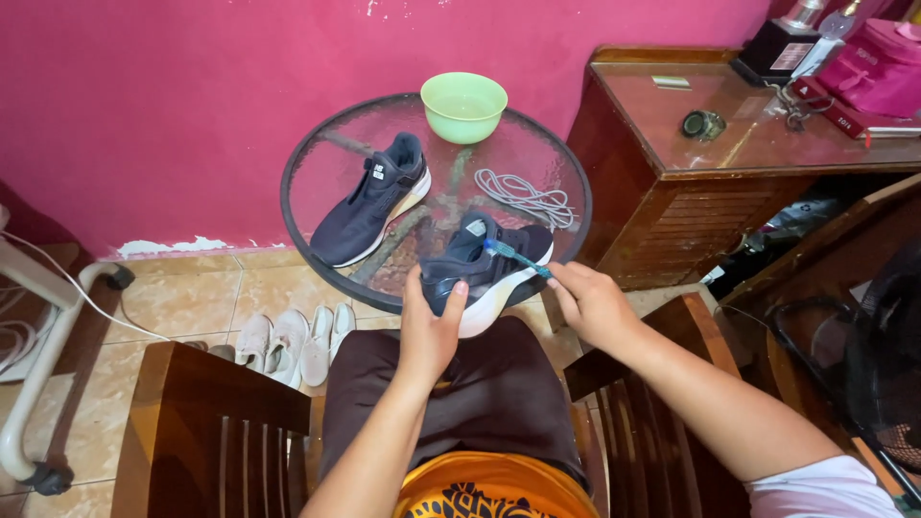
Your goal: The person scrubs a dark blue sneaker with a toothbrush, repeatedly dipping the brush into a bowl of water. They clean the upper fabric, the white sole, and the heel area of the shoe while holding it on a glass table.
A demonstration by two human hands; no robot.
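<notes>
My left hand (429,326) grips the toe of a dark navy sneaker (489,261) with a white sole, holding it at the near edge of a round glass table (317,158). A blue toothbrush (518,258) is pinched in my right hand (591,303), its bristled head resting on the shoe's upper near the tongue. The matching second sneaker (376,200) lies on the table's left half. White shoelaces (526,197) are coiled on the right side of the table. A light green bowl (464,105) stands at the far edge.
A wooden cabinet with a glass top (729,125) stands right of the table, carrying a watch (703,124), a pink bag (878,67) and small items. Pale shoes (293,342) lie on the tiled floor. Wooden chairs (211,432) flank my knees. The wall is pink.
</notes>
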